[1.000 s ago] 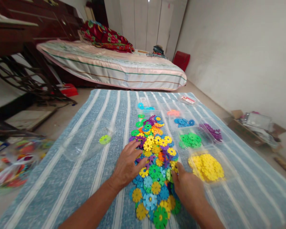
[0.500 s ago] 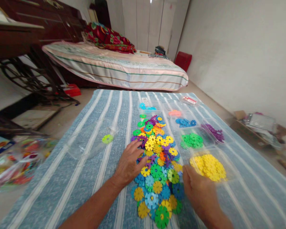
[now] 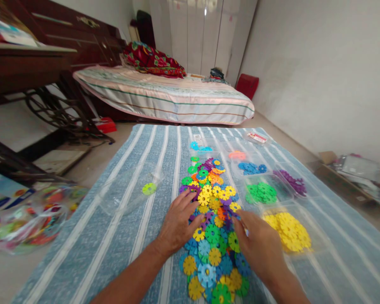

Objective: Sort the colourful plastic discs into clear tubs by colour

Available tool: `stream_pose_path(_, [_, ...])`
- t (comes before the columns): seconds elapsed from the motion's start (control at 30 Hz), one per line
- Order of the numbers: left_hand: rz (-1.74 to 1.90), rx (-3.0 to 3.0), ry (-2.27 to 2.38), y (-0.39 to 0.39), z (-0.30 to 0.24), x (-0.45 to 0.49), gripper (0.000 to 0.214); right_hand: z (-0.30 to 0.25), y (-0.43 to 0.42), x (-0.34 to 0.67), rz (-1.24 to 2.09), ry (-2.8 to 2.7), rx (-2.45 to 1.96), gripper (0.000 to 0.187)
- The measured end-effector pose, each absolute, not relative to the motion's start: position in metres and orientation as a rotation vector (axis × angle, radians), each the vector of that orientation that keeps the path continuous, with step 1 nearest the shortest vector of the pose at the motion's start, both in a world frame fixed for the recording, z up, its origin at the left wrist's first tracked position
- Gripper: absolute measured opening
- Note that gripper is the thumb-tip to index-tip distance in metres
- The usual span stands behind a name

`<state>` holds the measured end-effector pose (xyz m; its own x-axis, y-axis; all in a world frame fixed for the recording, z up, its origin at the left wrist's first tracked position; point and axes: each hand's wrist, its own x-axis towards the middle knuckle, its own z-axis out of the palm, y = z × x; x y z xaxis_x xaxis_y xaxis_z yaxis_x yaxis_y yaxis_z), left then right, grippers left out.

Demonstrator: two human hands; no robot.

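Observation:
A heap of flat, toothed plastic discs in many colours [image 3: 213, 211] lies on a blue-and-white striped cloth [image 3: 120, 228]. My left hand [image 3: 178, 221] rests flat on the heap's left edge with its fingers spread. My right hand [image 3: 256, 247] lies on the heap's right side, fingers reaching into the discs near a yellow one; whether it grips one is hidden. To the right stand clear trays sorted by colour: yellow discs [image 3: 289, 232], green discs [image 3: 261, 193], purple discs [image 3: 293, 182], blue discs [image 3: 251, 168] and an orange one [image 3: 237, 155].
A clear tray with one lime disc [image 3: 149, 188] sits left of the heap. A plastic bag of coloured pieces [image 3: 28, 215] lies at the far left. Beyond the cloth are a mattress [image 3: 164, 95], dark wooden furniture [image 3: 34, 63] and a cardboard box [image 3: 345, 177] by the wall.
My right hand went right to the yellow tray, then came back left onto the heap. My left hand stayed on the heap's left edge. The camera view shifted.

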<state>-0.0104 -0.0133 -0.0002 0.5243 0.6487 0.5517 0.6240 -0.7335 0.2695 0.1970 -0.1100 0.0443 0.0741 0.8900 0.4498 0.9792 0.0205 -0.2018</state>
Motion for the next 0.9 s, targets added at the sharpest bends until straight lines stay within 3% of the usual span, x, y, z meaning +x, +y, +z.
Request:
stream_pose_path(0.13, [0.905, 2.72, 1.136, -0.014, 0.001, -0.011, 0.033, 0.043, -0.067, 0.182, -0.179, -1.911, -2.043, 0.02])
stream_pose_path(0.4, [0.74, 2.721, 1.159, -0.015, 0.007, -0.008, 0.036, 0.029, -0.032, 0.179, -0.172, -1.966, -2.206, 0.018])
stream_pose_path(0.77, [0.733, 2.745, 1.145, -0.016, 0.008, -0.006, 0.032, 0.035, -0.07, 0.189, -0.395, -1.864, -1.522, 0.021])
stream_pose_path(0.9, [0.784, 2.739, 1.127, -0.016, 0.007, -0.007, 0.032, 0.054, -0.104, 0.231, -0.596, -1.697, -1.544, 0.015])
